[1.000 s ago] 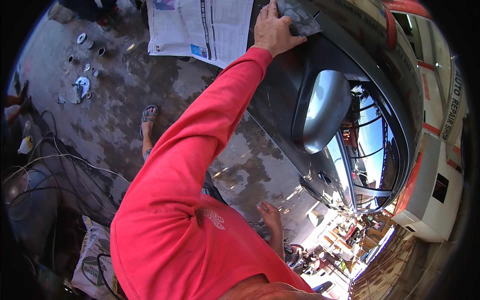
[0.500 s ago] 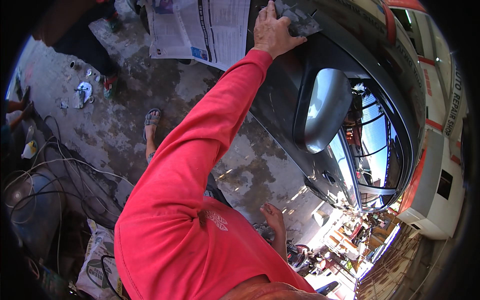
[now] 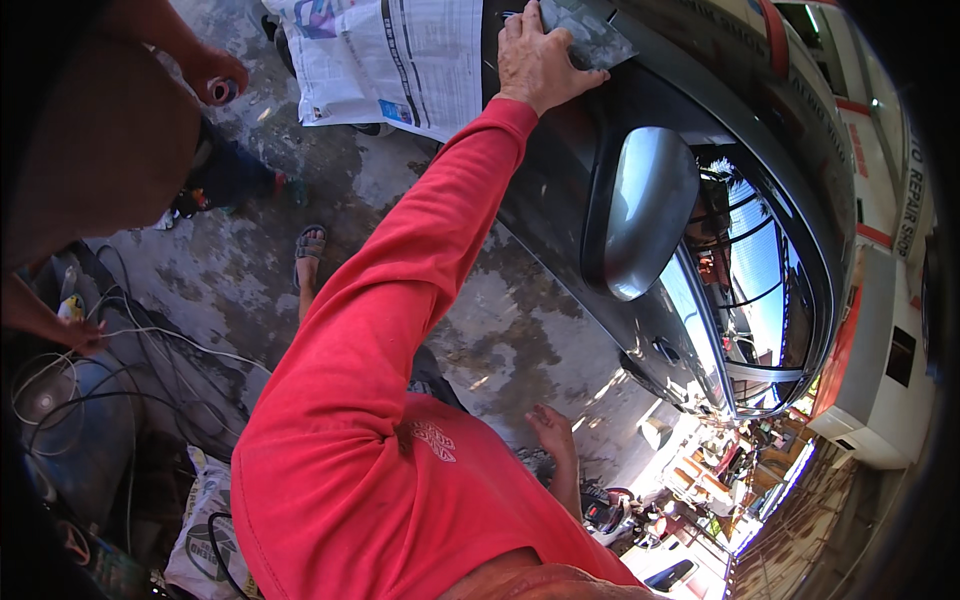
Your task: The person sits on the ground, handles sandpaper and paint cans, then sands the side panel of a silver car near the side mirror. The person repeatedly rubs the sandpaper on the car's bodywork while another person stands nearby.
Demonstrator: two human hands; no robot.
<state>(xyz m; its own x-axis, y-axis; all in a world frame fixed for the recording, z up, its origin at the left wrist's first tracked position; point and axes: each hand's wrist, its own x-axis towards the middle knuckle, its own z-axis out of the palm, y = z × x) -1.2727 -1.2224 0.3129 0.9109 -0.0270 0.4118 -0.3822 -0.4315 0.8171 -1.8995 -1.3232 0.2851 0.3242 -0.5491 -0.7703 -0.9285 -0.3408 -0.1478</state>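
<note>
The left hand [image 3: 540, 65], the nearer, lies thumb-splayed on the dark car panel [image 3: 560, 165]; whether it covers anything cannot be told. The grey patch [image 3: 594, 40] adjoins it at two o'clock, long axis ten-to-four. The right hand [image 3: 551, 429] hangs apart, half-curled. Printed newspaper [image 3: 440, 70], at nine o'clock, shows columns of text.

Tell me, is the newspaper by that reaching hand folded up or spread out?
Spread out: the newspaper shows a broad printed face beside the left hand. Its upper edge is out of view.
</note>
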